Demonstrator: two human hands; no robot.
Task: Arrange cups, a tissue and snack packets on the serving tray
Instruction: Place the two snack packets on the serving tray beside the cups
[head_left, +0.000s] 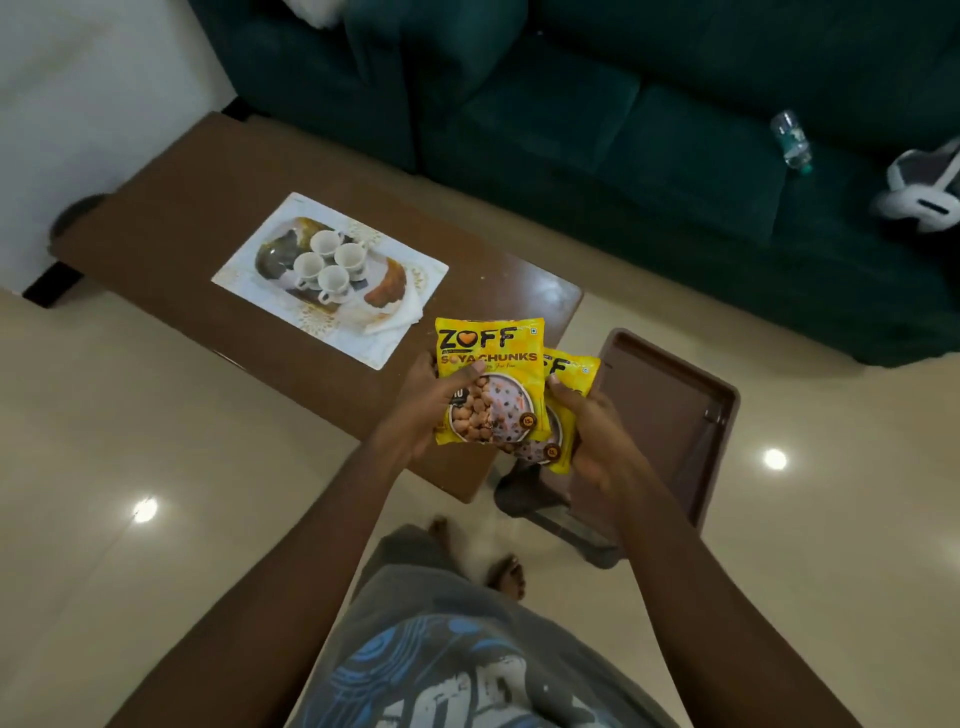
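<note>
Snack packets, two yellow ones, sit mid-frame: the front packet (491, 382) gripped by the left hand (421, 410), the rear packet (563, 415) by the right hand (592, 431). Left of centre, the serving tray (249, 270) carries four cups (330, 262) and a tissue (395, 317).
</note>
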